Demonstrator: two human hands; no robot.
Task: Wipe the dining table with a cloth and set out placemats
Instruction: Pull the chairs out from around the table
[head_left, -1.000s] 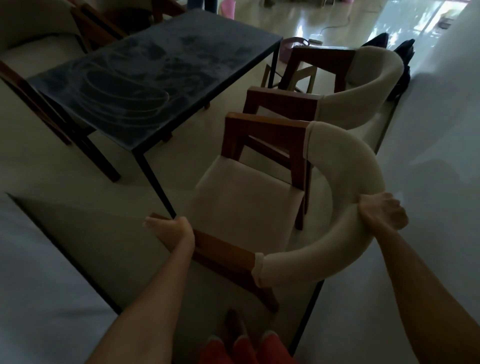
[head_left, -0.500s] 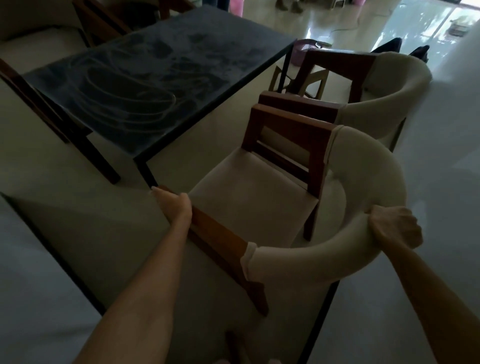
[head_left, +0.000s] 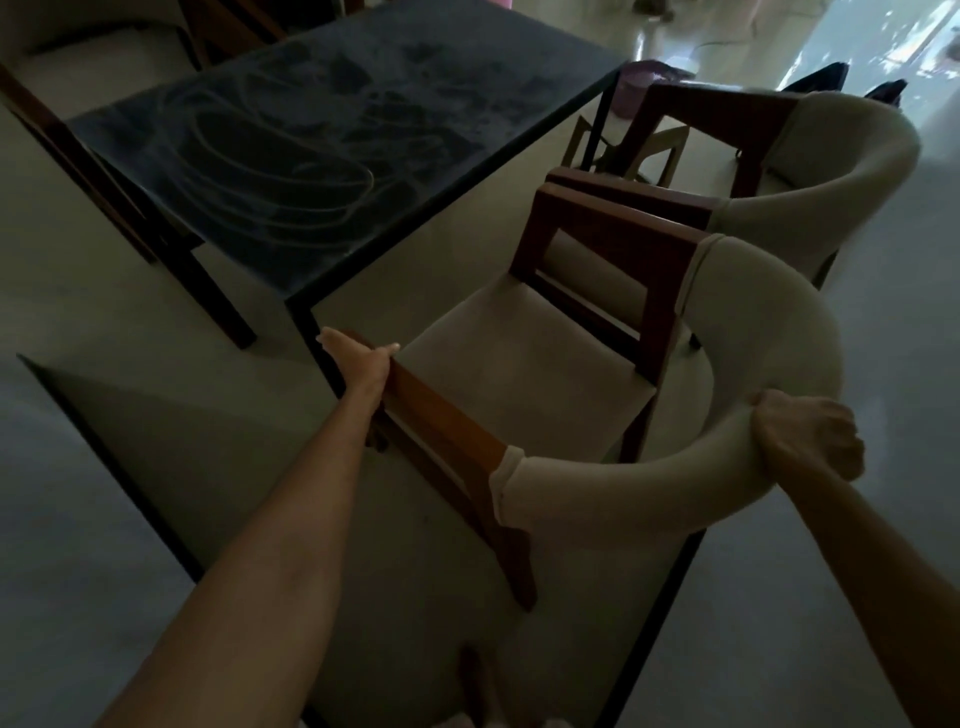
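Both hands grasp our chair (head_left: 524, 358): left hand (head_left: 363, 358) armrest, right hand (head_left: 805, 441) padded back; dark table (head_left: 337, 140) beyond chair, smeared with wipe streaks.

I can read no text, label, brand, number or sign anywhere before me. The dusty black rectangular table top (head_left: 332, 156) carries only curved wipe smears, not letters, and the wooden chair with the cream padded backrest (head_left: 545, 364) that I have my hands on bears no tag or mark that I can make out. The room is dim and the far bright floor is blurred.
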